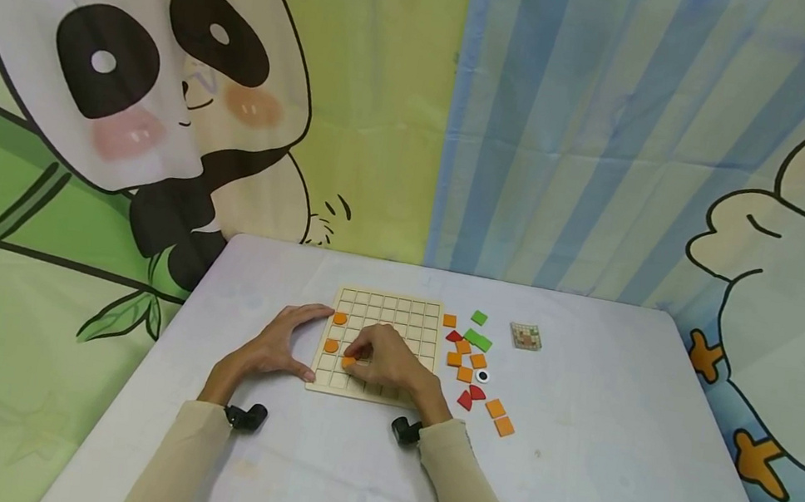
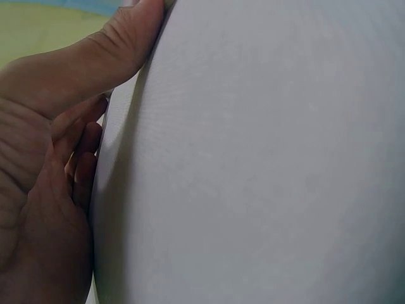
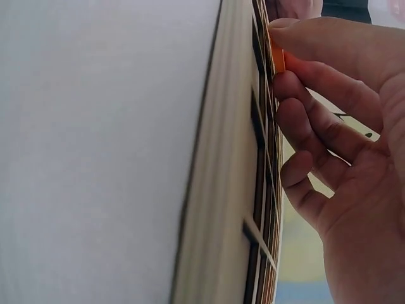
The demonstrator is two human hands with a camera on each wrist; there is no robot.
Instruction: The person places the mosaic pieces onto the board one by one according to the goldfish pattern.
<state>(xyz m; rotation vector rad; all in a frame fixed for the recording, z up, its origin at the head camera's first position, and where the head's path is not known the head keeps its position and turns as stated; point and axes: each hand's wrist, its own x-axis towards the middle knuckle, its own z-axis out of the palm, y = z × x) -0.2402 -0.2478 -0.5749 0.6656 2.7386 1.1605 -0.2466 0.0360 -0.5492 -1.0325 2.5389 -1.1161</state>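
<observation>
A pale wooden grid board [image 1: 395,309] lies on the white table, framed along its left side by my left hand [image 1: 280,341]. That hand's thumb and fingers are spread, with the tips at the board's left edge. Over the lower left squares, my right hand [image 1: 389,358] pinches an orange piece [image 3: 278,58] between thumb and index finger, right at the grid. Two orange discs, an upper disc [image 1: 340,319] and a lower disc [image 1: 331,346], sit in the left part of the board. My right hand hides some of the middle squares.
Right of the board lie several loose orange squares [image 1: 495,408], green pieces [image 1: 478,340], red wedge pieces [image 1: 465,399] and a white ring-shaped piece with a dark centre [image 1: 482,375]. A small printed card [image 1: 526,336] is farther right. A cartoon-printed curtain [image 1: 367,113] hangs behind the table.
</observation>
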